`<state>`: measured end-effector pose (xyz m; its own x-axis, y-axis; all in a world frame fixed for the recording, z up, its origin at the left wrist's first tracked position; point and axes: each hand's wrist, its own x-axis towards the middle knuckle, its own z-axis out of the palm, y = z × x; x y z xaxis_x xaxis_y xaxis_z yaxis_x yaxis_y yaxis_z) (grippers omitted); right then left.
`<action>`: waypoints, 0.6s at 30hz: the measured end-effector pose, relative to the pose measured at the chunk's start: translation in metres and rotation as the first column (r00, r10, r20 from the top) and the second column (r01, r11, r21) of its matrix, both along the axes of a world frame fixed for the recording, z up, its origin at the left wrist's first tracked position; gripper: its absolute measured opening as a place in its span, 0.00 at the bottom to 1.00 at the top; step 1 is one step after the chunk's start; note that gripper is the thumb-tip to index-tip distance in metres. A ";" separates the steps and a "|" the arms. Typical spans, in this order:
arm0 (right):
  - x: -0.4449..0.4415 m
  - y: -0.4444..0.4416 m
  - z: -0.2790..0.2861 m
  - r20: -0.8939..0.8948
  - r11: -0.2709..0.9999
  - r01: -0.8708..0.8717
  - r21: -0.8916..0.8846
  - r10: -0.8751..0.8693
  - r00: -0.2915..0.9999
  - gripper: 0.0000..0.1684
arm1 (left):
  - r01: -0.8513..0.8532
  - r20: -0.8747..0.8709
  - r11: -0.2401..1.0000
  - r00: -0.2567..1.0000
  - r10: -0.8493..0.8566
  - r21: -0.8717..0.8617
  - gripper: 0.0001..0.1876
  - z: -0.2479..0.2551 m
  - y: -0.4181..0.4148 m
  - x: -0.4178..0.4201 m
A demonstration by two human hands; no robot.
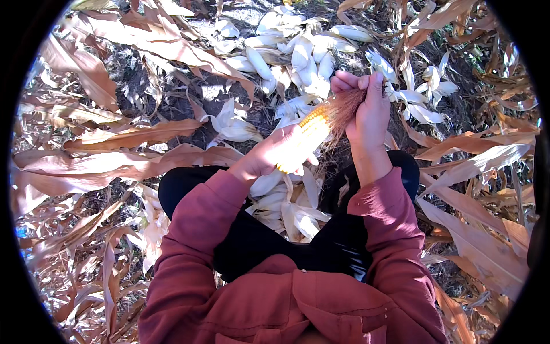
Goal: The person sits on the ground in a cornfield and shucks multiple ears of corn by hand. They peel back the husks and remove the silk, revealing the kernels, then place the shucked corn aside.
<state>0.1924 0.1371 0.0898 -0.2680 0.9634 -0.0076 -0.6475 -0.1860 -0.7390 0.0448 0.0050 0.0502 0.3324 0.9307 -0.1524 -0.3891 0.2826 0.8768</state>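
Note:
A husked ear of yellow corn [310,136] lies slanted across my left hand [275,148], which holds it from below near its lower end. Sunlight washes out much of its kernels. Brown corn silk [343,112] fans out from the ear's upper end. My right hand [368,105] grips that silk at the tip, thumb and fingers pinched together. Pale loose husks [296,206] lie on the ground between my knees, below the ear. Just beyond my hands is a heap of ears in pale husks [305,53].
Long dry corn leaves [116,165] spread over the ground on the left, and more dry leaves [477,150] stand on the right. An opened pale husk [234,122] rests left of my hands. Other torn husks [429,92] lie to the right. My bent legs [193,185] frame the near ground.

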 end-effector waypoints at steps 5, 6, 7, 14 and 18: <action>0.007 0.010 0.002 -0.116 0.975 0.044 -0.218 -0.070 0.991 0.21 | -0.028 0.021 1.000 0.999 0.028 0.005 0.40 0.004 -0.001 0.008; 0.011 0.016 0.004 -0.152 0.971 0.050 -0.234 -0.088 0.985 0.21 | -0.019 0.026 0.999 1.000 0.019 0.027 0.40 0.003 -0.001 0.006; 0.016 0.021 0.007 -0.188 0.967 0.056 -0.250 -0.105 0.977 0.21 | 0.002 0.048 1.000 0.999 -0.004 0.027 0.37 -0.001 0.000 0.001; 0.044 0.041 0.017 0.031 0.964 0.236 -0.124 -0.234 0.972 0.24 | -0.140 0.012 0.985 0.990 0.139 0.098 0.30 -0.009 -0.002 -0.009; 0.032 0.021 0.013 0.263 0.976 0.041 -0.215 0.017 0.965 0.22 | -0.205 -0.044 0.975 0.977 0.209 0.079 0.26 -0.006 0.000 -0.012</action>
